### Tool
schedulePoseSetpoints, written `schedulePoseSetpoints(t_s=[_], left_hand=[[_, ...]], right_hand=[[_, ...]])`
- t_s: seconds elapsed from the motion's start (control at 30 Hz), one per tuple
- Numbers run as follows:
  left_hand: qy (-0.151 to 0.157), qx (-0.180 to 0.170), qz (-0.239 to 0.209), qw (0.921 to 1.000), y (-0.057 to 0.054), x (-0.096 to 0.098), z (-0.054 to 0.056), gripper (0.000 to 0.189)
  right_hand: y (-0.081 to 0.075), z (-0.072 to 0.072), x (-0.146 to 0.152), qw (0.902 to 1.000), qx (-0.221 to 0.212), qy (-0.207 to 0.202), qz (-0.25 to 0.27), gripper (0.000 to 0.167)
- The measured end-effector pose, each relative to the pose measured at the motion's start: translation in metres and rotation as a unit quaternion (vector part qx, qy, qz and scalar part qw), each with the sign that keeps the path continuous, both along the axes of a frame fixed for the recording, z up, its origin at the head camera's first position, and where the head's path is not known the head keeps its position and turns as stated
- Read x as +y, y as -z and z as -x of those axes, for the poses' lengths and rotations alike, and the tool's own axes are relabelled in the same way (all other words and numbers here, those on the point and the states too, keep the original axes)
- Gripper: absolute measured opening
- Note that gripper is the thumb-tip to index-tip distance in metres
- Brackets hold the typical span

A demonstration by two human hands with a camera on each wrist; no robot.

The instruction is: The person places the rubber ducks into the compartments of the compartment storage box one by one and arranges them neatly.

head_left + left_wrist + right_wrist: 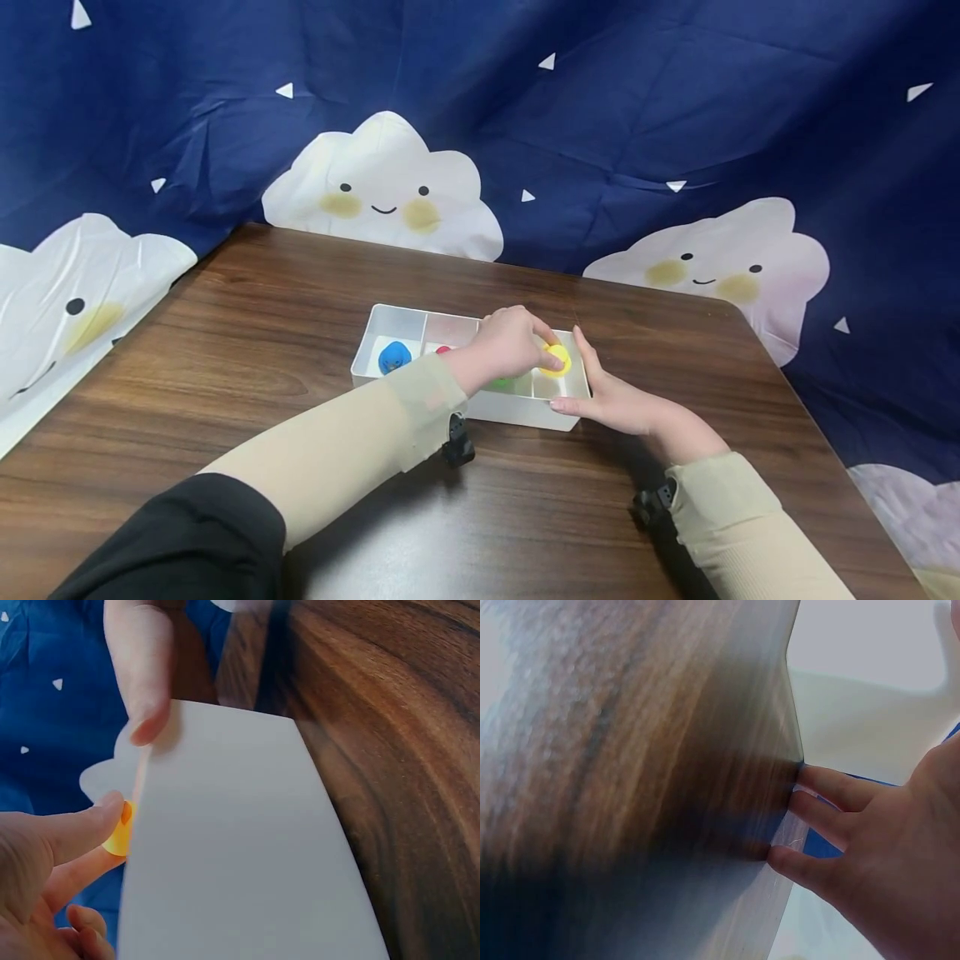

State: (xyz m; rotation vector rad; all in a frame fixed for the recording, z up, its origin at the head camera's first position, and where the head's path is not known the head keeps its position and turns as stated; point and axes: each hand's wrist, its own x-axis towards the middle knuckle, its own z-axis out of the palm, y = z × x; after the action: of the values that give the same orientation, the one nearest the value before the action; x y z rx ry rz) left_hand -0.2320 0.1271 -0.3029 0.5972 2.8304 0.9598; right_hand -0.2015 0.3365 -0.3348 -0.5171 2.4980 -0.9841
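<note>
A white divided box (525, 410) stands on the table with small coloured toys in its compartments. In its right-end compartment my left hand (510, 343) pinches a yellow toy duck (558, 357) between thumb and finger. A bit of orange shows on the duck (120, 832) in the left wrist view. My right hand (618, 396) holds the box's right end, thumb on the near wall by the corner and fingers along the end wall. In the left-end compartment lies a blue toy duck (394, 357). A red toy (443, 349) and a green toy (501, 382) are mostly hidden by my left hand and wrist.
The brown wooden table (300, 317) extends around the box on all sides. A dark blue curtain (600, 108) with smiling white clouds hangs behind the table and along its sides. Both forearms reach in over the near part of the table.
</note>
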Motion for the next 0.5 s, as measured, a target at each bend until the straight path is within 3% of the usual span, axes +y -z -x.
schedulePoseSetpoints(t_s=[0.23, 0.5], left_hand=[[-0.004, -0.002, 0.041, 0.9991, 0.005, 0.004, -0.001, 0.032], [-0.020, -0.008, 0.060, 0.9980, 0.012, 0.008, -0.001, 0.033]], right_hand=[[0.001, 0.000, 0.000, 1.0000, 0.001, -0.001, 0.000, 0.114], [0.004, 0.001, 0.001, 1.0000, 0.003, 0.007, 0.005, 0.115]])
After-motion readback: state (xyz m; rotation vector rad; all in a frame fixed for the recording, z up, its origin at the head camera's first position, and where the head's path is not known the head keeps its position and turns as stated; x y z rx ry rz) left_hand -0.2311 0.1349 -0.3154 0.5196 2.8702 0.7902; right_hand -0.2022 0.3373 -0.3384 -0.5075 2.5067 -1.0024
